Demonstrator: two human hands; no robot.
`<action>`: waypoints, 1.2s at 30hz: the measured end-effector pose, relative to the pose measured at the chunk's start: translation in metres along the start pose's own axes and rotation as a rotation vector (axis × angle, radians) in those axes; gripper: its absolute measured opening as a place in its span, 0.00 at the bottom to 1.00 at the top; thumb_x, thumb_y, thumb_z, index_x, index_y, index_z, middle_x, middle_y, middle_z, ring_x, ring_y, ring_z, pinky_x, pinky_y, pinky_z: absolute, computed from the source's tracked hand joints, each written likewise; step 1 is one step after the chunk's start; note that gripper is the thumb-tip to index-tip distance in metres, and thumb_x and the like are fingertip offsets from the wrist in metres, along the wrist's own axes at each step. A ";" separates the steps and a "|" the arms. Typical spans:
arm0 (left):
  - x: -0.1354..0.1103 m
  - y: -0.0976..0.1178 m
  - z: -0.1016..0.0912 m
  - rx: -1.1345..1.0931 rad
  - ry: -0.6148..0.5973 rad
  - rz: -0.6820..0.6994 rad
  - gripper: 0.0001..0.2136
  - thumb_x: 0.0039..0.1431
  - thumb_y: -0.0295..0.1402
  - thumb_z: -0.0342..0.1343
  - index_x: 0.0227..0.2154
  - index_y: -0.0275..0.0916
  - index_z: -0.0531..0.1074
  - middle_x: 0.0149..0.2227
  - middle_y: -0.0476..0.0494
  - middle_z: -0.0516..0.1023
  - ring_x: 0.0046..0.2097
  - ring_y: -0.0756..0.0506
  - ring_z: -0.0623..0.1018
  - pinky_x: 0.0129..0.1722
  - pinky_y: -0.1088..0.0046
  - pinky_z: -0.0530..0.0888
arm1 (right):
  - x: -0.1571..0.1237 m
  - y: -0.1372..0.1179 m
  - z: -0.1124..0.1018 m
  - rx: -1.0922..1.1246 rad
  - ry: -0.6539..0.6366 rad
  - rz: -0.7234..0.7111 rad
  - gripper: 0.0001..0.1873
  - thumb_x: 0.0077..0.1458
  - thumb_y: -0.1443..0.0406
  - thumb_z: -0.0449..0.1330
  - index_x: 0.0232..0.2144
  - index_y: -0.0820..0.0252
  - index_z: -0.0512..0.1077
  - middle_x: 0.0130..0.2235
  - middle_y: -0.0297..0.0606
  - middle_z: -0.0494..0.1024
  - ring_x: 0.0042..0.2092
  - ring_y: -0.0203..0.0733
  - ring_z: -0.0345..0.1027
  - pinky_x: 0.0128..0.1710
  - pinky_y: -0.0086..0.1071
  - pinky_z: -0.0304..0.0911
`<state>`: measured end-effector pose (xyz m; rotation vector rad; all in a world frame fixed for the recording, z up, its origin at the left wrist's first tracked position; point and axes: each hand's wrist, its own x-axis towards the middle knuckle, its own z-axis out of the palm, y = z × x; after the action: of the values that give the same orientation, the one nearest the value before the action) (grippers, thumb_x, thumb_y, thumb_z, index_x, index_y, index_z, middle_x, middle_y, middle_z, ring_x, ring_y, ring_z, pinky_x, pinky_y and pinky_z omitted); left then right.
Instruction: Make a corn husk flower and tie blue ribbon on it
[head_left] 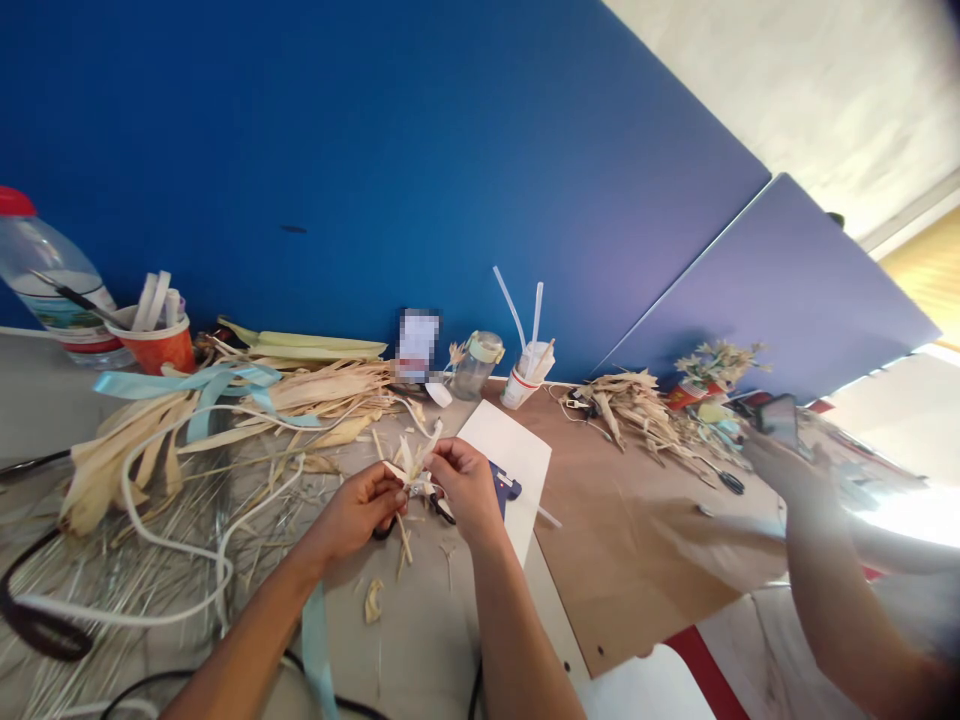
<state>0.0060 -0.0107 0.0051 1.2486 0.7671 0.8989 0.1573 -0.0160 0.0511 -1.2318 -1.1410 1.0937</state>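
A pale husk flower is held above the tabletop, its petals pointing upward, long axis near upright. The left hand's fingers are pinched closed on its base, the right hand's on its side. Behind, a red paper cup holds white sticks; a white paper cup holds two translucent sticks. The bottle's label is too blurred to read.

Craft wkshp, tbl w/ dried husks, blue partition, co-worker's arm alongside
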 end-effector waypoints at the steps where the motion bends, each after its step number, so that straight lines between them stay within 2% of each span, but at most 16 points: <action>1: 0.000 0.000 0.000 0.004 -0.002 -0.006 0.11 0.52 0.40 0.57 0.31 0.36 0.67 0.23 0.52 0.70 0.20 0.55 0.64 0.21 0.77 0.60 | 0.000 -0.001 0.000 -0.016 0.000 -0.007 0.04 0.44 0.65 0.58 0.23 0.60 0.69 0.19 0.27 0.63 0.21 0.30 0.52 0.20 0.25 0.49; 8: -0.001 0.003 0.000 0.021 -0.019 -0.016 0.11 0.53 0.39 0.57 0.32 0.37 0.67 0.23 0.51 0.71 0.20 0.55 0.64 0.21 0.77 0.60 | -0.002 -0.003 -0.002 -0.102 0.035 -0.018 0.04 0.45 0.65 0.59 0.22 0.60 0.68 0.18 0.26 0.62 0.20 0.30 0.50 0.19 0.25 0.48; 12: -0.003 0.007 0.001 -0.008 -0.023 -0.019 0.12 0.53 0.41 0.57 0.34 0.37 0.67 0.23 0.51 0.71 0.21 0.54 0.64 0.22 0.77 0.61 | 0.000 -0.002 -0.004 -0.032 0.024 -0.006 0.04 0.43 0.65 0.60 0.22 0.60 0.69 0.19 0.27 0.63 0.21 0.30 0.52 0.20 0.24 0.49; 17: -0.004 0.013 0.003 -0.021 -0.054 -0.039 0.14 0.51 0.43 0.59 0.31 0.37 0.67 0.23 0.51 0.70 0.20 0.55 0.64 0.21 0.77 0.60 | -0.001 -0.004 0.000 0.098 -0.005 0.080 0.06 0.41 0.64 0.61 0.21 0.61 0.69 0.18 0.28 0.65 0.20 0.30 0.53 0.19 0.24 0.50; 21: -0.003 0.012 0.003 -0.012 -0.062 -0.031 0.15 0.50 0.44 0.59 0.30 0.36 0.68 0.23 0.51 0.70 0.20 0.55 0.64 0.21 0.77 0.60 | -0.002 -0.006 0.001 0.114 -0.021 0.129 0.08 0.39 0.63 0.63 0.21 0.61 0.69 0.19 0.28 0.66 0.19 0.29 0.53 0.18 0.24 0.48; 30: -0.002 0.005 0.000 -0.027 -0.051 -0.021 0.13 0.53 0.42 0.58 0.33 0.37 0.67 0.23 0.51 0.70 0.20 0.55 0.64 0.21 0.77 0.59 | 0.000 0.001 -0.004 -0.063 0.018 0.000 0.04 0.43 0.65 0.59 0.21 0.60 0.69 0.19 0.27 0.65 0.21 0.30 0.53 0.21 0.25 0.51; 36: -0.002 0.002 0.000 -0.036 -0.040 -0.021 0.13 0.52 0.42 0.58 0.32 0.37 0.66 0.23 0.51 0.70 0.20 0.55 0.64 0.21 0.77 0.59 | -0.001 -0.002 -0.002 -0.029 -0.007 0.026 0.04 0.43 0.65 0.59 0.22 0.59 0.68 0.18 0.27 0.65 0.19 0.30 0.53 0.19 0.25 0.49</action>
<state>0.0053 -0.0122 0.0072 1.2211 0.7277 0.8644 0.1595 -0.0170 0.0531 -1.2695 -1.1523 1.1051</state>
